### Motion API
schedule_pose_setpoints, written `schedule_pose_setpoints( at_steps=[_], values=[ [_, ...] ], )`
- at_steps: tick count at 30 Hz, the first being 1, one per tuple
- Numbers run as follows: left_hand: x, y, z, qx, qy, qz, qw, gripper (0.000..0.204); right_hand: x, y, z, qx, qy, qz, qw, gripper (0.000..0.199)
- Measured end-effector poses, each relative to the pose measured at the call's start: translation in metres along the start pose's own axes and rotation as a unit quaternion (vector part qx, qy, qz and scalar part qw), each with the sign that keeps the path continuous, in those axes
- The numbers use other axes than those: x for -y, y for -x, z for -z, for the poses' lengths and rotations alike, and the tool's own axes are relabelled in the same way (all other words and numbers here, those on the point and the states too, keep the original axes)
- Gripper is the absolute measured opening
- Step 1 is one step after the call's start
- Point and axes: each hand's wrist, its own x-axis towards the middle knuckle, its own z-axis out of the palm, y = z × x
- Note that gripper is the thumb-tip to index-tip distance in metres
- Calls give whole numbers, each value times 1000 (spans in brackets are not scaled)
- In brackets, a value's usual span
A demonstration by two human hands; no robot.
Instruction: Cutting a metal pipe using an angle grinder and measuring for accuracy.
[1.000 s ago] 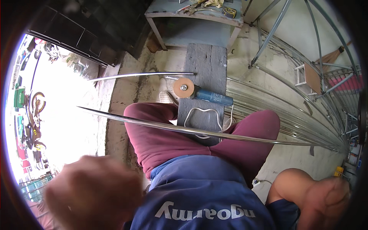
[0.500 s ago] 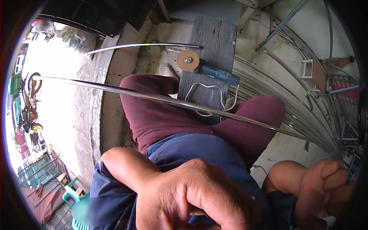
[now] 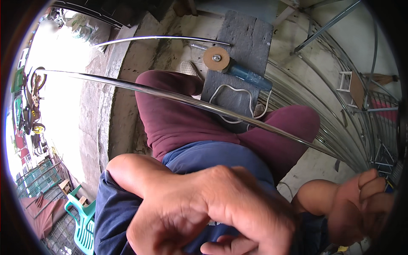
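One tube [image 3: 187, 99] aslant, left end forward

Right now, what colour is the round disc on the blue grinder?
Tan brown: the disc shows best in the head view.

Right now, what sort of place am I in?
Probably a metalworking shop: a blue angle grinder lies on a grey board, a shiny tube crosses your lap, and more tubes lie to the right.

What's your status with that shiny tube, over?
Left hand curled, nothing visible in it. Right hand half-closed, contents unclear. Metal tube slanting across the thighs. Blue grinder beyond it, on grey board.
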Motion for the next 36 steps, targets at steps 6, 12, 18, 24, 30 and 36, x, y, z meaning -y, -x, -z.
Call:
schedule_pose_setpoints(
  at_steps=[6,12,18,24,30,36],
  values=[
    [-31,78,48,-296,-101,-66,948,29,-33,22,-38,73,127,-156,977,52],
    [-33,136,65,-473,-143,-107,863,33,-52,46,-81,242,97,-292,920,36],
    [-30,154,68,-457,-162,-115,867,40,-69,68,-106,355,184,-278,873,31],
    [-34,153,63,-436,-147,-132,878,33,-69,85,-119,365,155,-297,868,30],
    [0,171,64,-316,-702,33,637,38,-60,92,-139,355,55,-276,891,24],
    [-11,272,77,-335,-793,220,459,29,-68,115,-133,429,10,-348,834,27]
  ],
)
